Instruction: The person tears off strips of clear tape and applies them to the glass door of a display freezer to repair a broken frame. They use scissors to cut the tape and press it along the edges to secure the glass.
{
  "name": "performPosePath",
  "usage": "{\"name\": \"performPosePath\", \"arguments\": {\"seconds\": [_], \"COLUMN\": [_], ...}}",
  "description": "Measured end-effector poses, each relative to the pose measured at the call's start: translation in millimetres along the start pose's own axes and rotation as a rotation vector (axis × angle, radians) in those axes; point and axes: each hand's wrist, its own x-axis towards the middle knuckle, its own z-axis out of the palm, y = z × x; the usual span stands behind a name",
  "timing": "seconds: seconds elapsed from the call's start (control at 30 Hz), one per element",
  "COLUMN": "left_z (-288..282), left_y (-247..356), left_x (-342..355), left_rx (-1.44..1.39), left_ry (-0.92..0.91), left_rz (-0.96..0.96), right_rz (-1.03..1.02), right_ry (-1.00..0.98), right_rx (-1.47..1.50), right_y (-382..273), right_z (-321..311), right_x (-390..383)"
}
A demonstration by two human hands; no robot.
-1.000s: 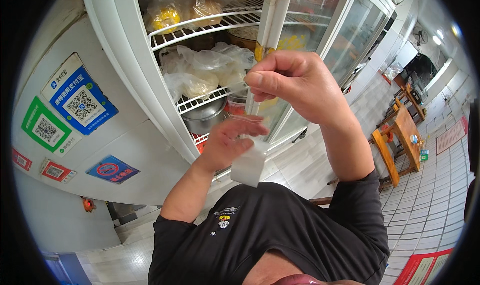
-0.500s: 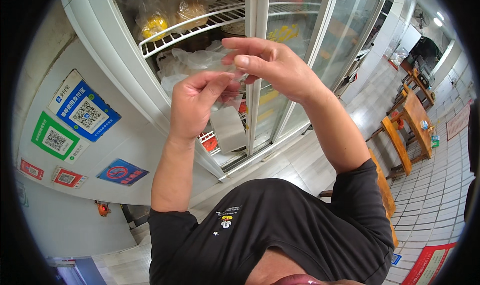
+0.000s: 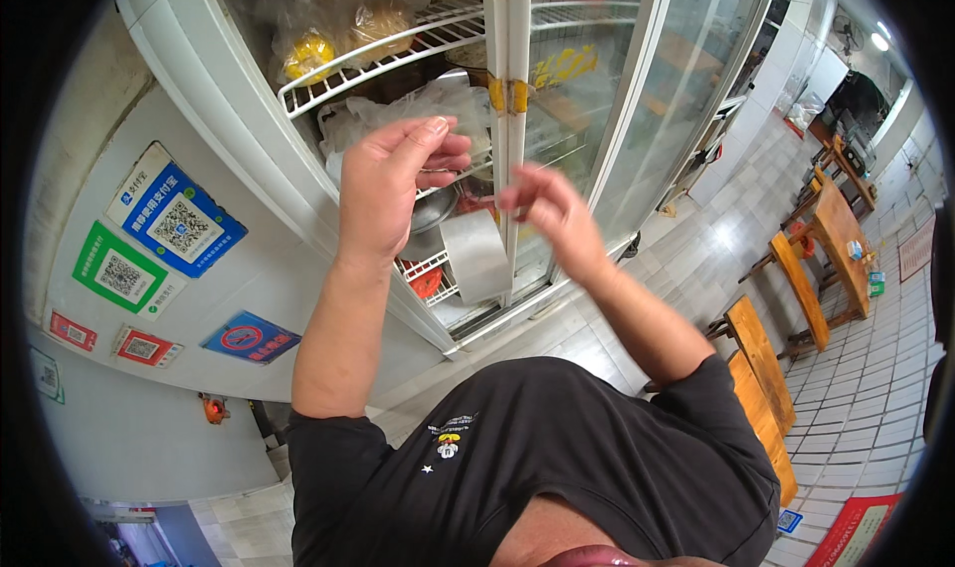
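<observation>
My left hand [image 3: 396, 181] is raised in front of the open part of a glass-door fridge, its thumb pressed against the curled fingers. Whatever it may pinch is too thin or clear to make out. My right hand [image 3: 553, 217] is lower and to the right, before the fridge's white door frame [image 3: 510, 139]. Motion smears its bent fingers, and the two hands are apart. Behind my left hand lie crumpled clear plastic bags [image 3: 343, 129] on a shelf. Below are a metal bowl [image 3: 433, 210] and a pale flat sheet or panel [image 3: 476, 256].
A white wire shelf [image 3: 398, 50] holds bagged food, including a yellow item [image 3: 308, 58]. Sliding glass doors [image 3: 637, 99] extend rightward. Signs with square codes [image 3: 184, 224] cover the pale panel at left. Wooden tables [image 3: 841, 239] and benches [image 3: 786, 269] stand at right.
My hands have separated; before, they met over a bit of clear plastic. My right hand has dropped down and slightly right, while my left has stayed nearly in place.
</observation>
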Motion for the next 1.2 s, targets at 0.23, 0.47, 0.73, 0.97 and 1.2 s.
{"name": "performPosePath", "arguments": {"seconds": [0.23, 0.47, 0.73, 0.97, 1.2], "left_z": [14.2, 6.4, -3.5, 16.5, 53.0], "left_y": [-4.9, -33.8, -62.7, -73.0, -103.4], "left_x": [23.1, 74.2, 164.0, 230.4, 270.5], "left_rx": [0.139, 0.370, 0.668, 0.576, 0.532], "left_ry": [0.098, 0.145, -0.016, -0.239, -0.595], "left_rz": [0.026, -0.098, -0.409, -0.530, -0.515], "right_rz": [0.050, 0.336, 0.354, 0.337, 0.222], "right_ry": [-0.008, -0.032, -0.110, 0.155, 0.198], "right_rx": [0.159, 0.587, 1.252, 1.238, 1.284], "right_y": [87.5, 111.9, 61.9, 48.1, 71.3], "right_z": [47.0, 71.1, 94.2, 78.8, 66.6], "right_x": [-22.2, -4.0, -0.3, 25.8, 42.1]}}
